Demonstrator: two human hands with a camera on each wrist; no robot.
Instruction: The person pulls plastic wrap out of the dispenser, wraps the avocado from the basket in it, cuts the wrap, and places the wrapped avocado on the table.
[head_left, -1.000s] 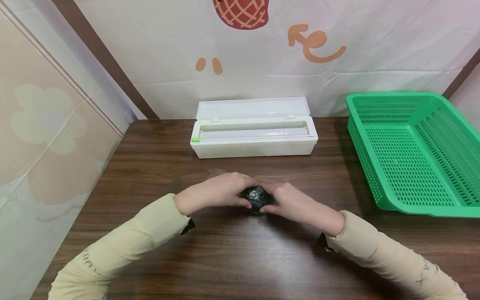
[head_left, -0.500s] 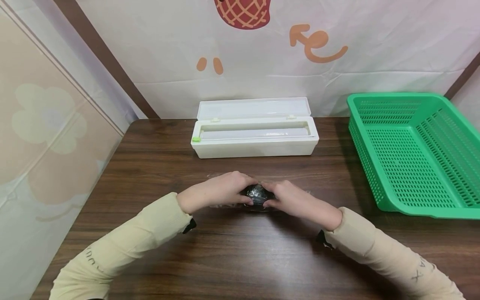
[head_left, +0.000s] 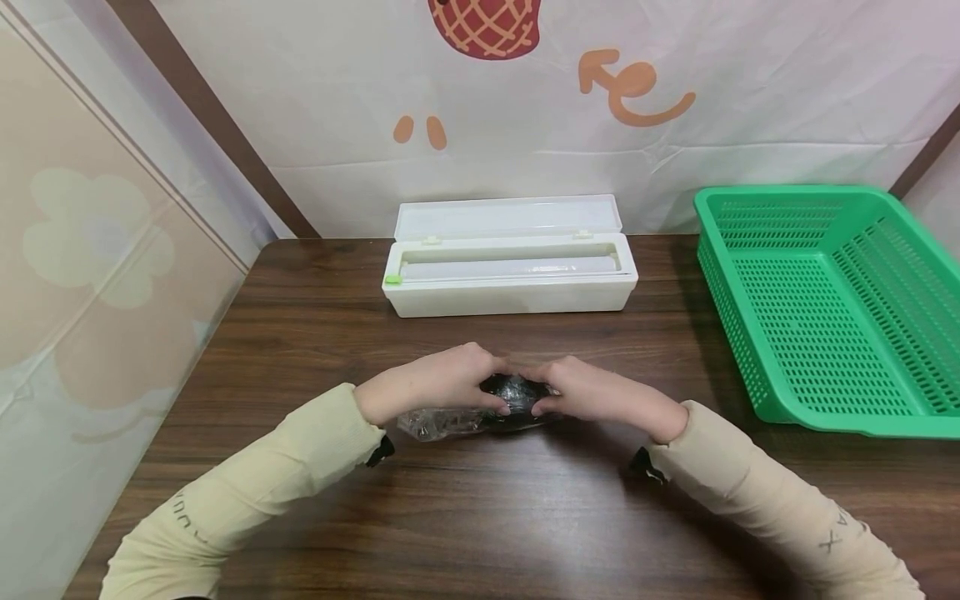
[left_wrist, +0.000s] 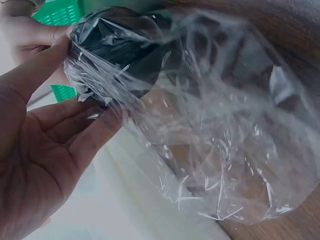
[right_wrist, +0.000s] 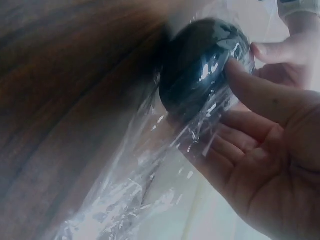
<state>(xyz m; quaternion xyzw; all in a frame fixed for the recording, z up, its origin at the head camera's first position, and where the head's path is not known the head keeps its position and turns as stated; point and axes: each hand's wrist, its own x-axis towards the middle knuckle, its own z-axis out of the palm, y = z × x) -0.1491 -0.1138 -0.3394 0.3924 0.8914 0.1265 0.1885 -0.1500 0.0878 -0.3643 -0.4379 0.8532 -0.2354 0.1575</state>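
Observation:
A dark, smooth, rounded object (head_left: 517,392) wrapped in clear cling film is between the two hands, low over the table; its exact kind cannot be told. My left hand (head_left: 442,379) grips its left end, thumb on the near side and fingers around the far side. On its right end, my right hand (head_left: 596,390) holds it the same way. Loose cling film (left_wrist: 225,125) spreads out past the left end in the left wrist view. More film trails beside the dark object (right_wrist: 195,70) in the right wrist view. The far fingertips are partly hidden in the head view.
Behind the hands stands a white cling film dispenser (head_left: 510,298), its lid (head_left: 506,218) raised, with a film roll (head_left: 510,268) inside and a green slider (head_left: 393,280) at its left. A green plastic basket (head_left: 776,400) sits at the right. Printed cloth hangs behind the table.
The loose film on the left has come from behind my left hand to its near side. Both hands stay on the wrapped object, with only small shifts of the thumbs.

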